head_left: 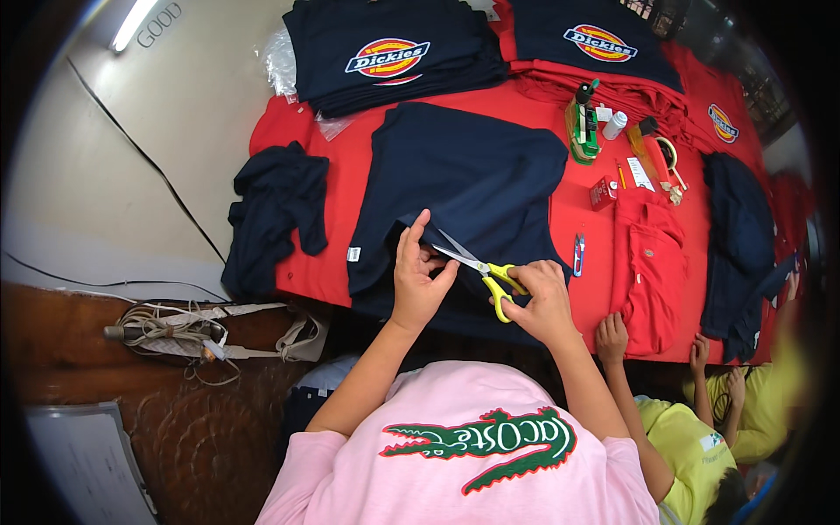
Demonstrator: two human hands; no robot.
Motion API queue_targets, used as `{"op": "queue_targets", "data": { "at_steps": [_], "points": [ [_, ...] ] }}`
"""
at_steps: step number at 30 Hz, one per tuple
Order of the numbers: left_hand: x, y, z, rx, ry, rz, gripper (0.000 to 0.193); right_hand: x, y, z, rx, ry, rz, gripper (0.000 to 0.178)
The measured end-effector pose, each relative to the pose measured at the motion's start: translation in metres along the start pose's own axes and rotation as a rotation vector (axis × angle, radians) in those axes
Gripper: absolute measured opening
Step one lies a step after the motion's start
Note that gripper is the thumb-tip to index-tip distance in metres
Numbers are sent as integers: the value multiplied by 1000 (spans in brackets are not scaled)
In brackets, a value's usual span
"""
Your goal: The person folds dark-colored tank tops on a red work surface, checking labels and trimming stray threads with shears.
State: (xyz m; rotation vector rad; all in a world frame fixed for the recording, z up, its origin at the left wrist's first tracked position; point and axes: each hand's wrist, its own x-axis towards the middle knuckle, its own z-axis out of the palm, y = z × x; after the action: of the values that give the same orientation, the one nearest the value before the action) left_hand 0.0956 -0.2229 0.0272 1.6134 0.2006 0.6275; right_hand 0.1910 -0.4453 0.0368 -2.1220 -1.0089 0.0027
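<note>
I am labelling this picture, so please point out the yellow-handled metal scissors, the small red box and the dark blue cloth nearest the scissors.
Yellow-handled metal scissors (pixel 482 267), head view: near the pivot.
Small red box (pixel 603 193), head view: visible side.
Dark blue cloth (pixel 490 197), head view: its broad middle part.

A bright tube light (pixel 134 24) shines by a pale wall (pixel 114 184) beside a red-topped table (pixel 311 273).

right hand (pixel 542 299): gripping yellow-handled steel scissors (pixel 483 268), blades apart
left hand (pixel 420 282): right by the blades, can't tell if it's pinching anything
cloth: navy blue fabric garment (pixel 468 166) on a bright red tabletop (pixel 586 219), hanging over the edge
</note>
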Motion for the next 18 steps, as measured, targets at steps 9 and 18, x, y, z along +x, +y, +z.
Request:
{"op": "queue_targets", "data": {
  "at_steps": [9,18],
  "points": [
    [-1,-4,-4,-19,-8,-3,91,7,-3,2,30,-53,-1,36],
    [-5,-14,-8,43,74,2,73,-11,11,14,59,-64,31,29]
  ]
}}
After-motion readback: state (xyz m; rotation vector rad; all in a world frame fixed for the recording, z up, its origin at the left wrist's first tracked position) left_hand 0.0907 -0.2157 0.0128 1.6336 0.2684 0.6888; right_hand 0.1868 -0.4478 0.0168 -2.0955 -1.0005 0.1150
